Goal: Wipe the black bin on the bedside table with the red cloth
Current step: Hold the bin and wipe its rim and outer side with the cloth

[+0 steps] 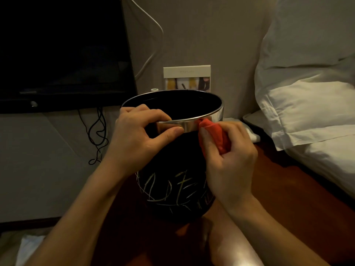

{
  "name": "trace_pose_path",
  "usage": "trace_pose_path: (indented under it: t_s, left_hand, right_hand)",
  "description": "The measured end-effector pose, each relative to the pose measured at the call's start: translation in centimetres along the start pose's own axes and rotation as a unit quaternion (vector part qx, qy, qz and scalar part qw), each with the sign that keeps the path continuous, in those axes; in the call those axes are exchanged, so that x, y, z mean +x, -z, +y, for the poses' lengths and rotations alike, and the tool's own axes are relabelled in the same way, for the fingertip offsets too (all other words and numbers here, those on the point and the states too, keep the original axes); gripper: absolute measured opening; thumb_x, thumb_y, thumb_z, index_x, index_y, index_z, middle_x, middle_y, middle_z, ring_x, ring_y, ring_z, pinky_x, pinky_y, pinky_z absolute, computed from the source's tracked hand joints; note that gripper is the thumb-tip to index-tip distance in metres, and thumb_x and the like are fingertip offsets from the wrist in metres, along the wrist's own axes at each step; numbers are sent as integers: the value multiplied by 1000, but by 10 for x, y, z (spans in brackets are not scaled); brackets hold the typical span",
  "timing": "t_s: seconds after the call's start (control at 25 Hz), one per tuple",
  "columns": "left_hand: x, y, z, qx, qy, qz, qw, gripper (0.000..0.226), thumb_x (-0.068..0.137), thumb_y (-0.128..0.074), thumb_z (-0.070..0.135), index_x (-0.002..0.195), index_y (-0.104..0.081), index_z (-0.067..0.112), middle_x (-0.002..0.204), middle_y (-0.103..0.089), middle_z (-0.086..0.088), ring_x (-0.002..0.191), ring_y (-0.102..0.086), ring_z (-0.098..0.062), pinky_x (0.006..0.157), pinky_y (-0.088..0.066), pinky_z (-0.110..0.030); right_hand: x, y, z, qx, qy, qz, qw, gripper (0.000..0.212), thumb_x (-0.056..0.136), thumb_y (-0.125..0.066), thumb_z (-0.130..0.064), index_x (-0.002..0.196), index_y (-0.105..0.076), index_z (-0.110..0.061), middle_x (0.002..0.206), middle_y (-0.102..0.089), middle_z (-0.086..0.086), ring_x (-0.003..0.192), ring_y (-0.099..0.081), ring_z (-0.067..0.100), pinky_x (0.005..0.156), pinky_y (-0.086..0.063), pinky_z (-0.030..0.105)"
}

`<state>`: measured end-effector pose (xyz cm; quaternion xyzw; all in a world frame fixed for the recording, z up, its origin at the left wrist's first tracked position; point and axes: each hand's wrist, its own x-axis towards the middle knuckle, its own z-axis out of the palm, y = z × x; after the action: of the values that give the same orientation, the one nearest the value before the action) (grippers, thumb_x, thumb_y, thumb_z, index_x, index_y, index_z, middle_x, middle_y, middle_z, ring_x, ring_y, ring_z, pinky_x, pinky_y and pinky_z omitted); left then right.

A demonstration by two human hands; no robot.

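Note:
The black bin (172,191), with pale scribble marks on its side and a shiny metal band round its rim, stands upright on the dark wooden bedside table (272,189). My left hand (138,135) pinches the near rim, fingers hooked over the edge and thumb on the metal band. My right hand (228,160) grips the bunched red cloth (215,131) and presses it against the band on the bin's right side.
A bed with white pillows (311,104) lies close on the right. A small card stand (187,78) sits behind the bin against the wall. A dark screen (63,52) and hanging black cables (98,131) are at the left, above a grey floor.

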<state>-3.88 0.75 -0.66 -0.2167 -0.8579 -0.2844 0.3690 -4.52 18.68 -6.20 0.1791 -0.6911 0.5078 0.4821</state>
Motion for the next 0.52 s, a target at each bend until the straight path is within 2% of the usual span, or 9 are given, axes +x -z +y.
trace_pose_path:
  t_s: [0.12,0.28,0.52]
  left_hand:
    - [0,0,0,1,-2,3,1000,13,75,-56,64,80,-55,51,81,-57,16,90,-47,1,82,-32,-23]
    - [0,0,2,-1,-1,13,1000,13,74,-56,63,79,-54,51,80,-57,16,92,-44,11,82,-33,-24]
    - [1,7,-5,-52,-16,2,999,18,76,-60,60,76,-63,42,76,-61,13,86,-52,5,82,-36,-27]
  right_hand:
    - [-16,0,5,1,-1,-30,1000,11,93,-70,-18,93,-68,-7,88,-59,-2,78,-54,2,68,-37,6]
    - [-49,5,17,3,-22,-103,994,14,93,-69,-25,98,-68,-12,94,-58,-9,78,-56,1,64,-40,8]
    - [-40,10,11,1,-35,-76,997,17,91,-68,-28,96,-69,-12,91,-59,-7,80,-57,2,66,-39,5]
